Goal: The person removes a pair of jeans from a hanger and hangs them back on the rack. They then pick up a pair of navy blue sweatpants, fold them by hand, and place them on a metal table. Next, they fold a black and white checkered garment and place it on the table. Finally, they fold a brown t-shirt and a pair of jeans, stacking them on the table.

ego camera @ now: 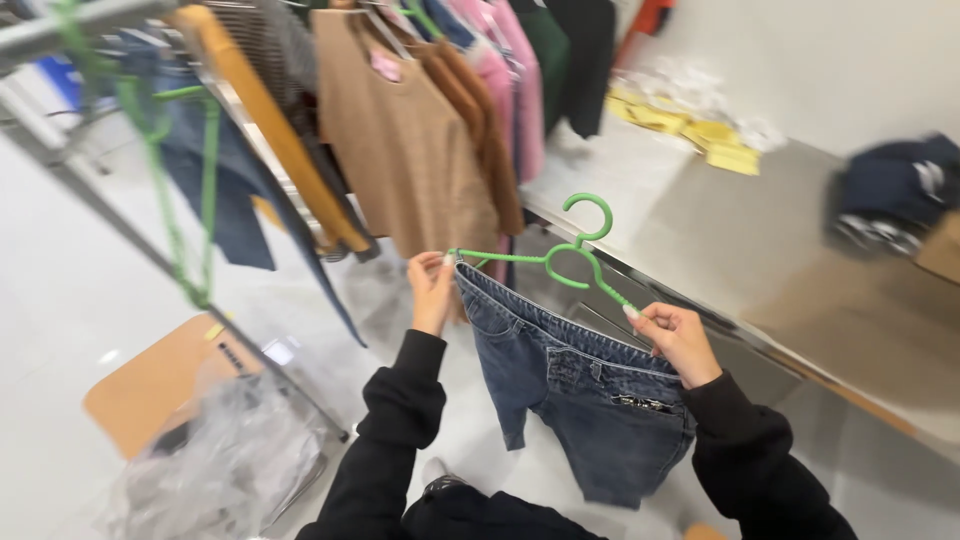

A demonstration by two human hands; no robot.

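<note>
Between both hands' fingers hang jeans.

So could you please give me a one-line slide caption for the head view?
Both hands, left and right, hold jeans on a green hanger beside a garment rack.

Two hands – left hand and right hand – share one green hanger carrying one pair of blue jeans. One clothes rack bears roughly ten hung garments (blur hides the exact count). One cardboard box, one clear plastic bag, one yellow packet pile – uncounted.
</note>
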